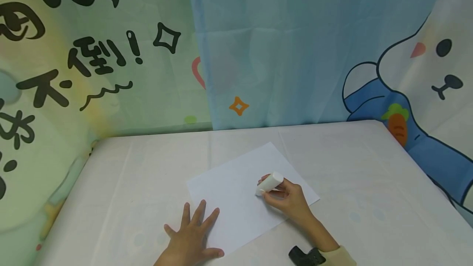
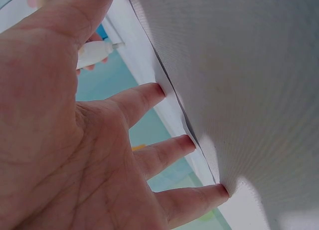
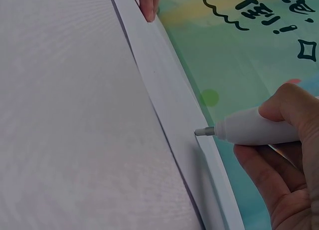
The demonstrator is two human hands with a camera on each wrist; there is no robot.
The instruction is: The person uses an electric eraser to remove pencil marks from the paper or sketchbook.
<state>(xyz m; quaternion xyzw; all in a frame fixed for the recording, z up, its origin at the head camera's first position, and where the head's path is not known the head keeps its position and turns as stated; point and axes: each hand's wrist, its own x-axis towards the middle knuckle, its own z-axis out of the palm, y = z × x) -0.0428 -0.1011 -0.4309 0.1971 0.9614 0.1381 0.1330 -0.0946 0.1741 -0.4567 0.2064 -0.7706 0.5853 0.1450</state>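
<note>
My R hand [image 1: 287, 198] pinches the fat white pen [image 1: 269, 183], tip down at the sheet [image 1: 236, 200], mid-frame; contact, can't tell. L hand [image 1: 192, 237], bottom centre, is spread wide at the sheet's lower-left edge. Risk: w/ so little pinned, a hard push could skid it; overpressing might tear it.

2 grips [image 1: 191, 236] [image 1: 290, 201], 1 pen-like tool [image 1: 269, 183], 1 paper sheet [image 1: 236, 206] and 1 table [image 1: 369, 184] show.
</note>
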